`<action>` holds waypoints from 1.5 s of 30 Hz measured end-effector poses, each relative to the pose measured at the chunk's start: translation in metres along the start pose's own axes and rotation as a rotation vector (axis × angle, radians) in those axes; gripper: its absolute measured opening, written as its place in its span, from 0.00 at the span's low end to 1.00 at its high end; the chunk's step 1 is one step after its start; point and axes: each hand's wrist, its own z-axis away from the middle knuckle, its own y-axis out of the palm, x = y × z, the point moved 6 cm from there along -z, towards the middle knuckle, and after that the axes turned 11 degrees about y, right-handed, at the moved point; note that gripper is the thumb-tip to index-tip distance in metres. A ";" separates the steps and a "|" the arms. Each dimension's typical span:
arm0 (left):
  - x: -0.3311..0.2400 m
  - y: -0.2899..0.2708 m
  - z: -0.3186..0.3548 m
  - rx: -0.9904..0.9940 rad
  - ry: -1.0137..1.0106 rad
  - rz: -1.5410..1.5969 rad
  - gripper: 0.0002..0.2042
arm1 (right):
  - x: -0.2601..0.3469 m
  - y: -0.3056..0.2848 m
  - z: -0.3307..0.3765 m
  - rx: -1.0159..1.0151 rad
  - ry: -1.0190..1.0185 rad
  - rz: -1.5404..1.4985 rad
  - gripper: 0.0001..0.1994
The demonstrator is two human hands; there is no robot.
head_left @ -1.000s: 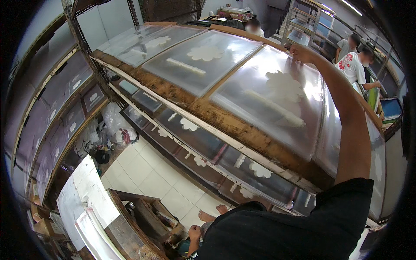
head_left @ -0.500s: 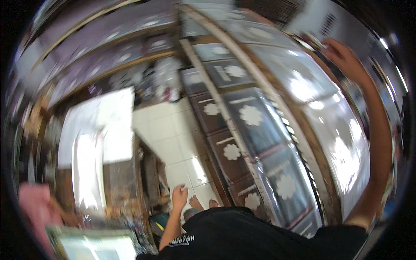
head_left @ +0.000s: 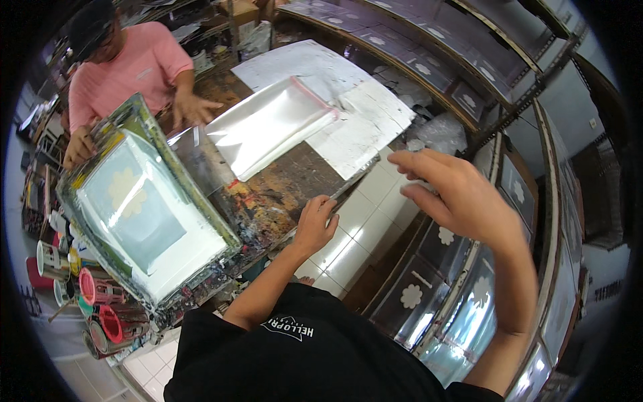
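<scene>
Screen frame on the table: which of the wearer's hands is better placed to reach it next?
Left, probably. The left hand is at the near edge of the table, closer to the screen frame; the right hand is raised farther right, beyond that edge. Neither visibly holds anything.

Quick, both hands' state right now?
Left hand: loosely open at the edge of the worktable, nothing visibly held.
Right hand: open, raised, nothing visibly held.

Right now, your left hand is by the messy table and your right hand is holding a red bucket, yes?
Not quite: the head view shows the right hand empty. The left hand is by the messy table, as you say.
</scene>
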 end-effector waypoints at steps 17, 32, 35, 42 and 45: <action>0.144 0.015 -0.119 0.373 0.008 -1.053 0.24 | -0.172 0.366 0.170 -0.149 0.989 -1.326 0.18; -0.091 0.071 -0.052 0.335 0.646 -0.217 0.21 | -0.148 0.258 0.101 -0.259 0.664 -1.802 0.31; -0.139 0.080 -0.036 0.415 0.736 -0.123 0.24 | -0.174 0.241 0.088 -0.240 0.677 -1.540 0.25; -0.213 0.066 -0.009 0.456 0.826 -0.010 0.27 | -0.180 0.198 0.112 -0.158 0.914 -0.832 0.14; -0.242 0.049 0.003 0.391 0.842 0.060 0.27 | -0.153 0.161 0.118 -0.083 0.832 -0.405 0.15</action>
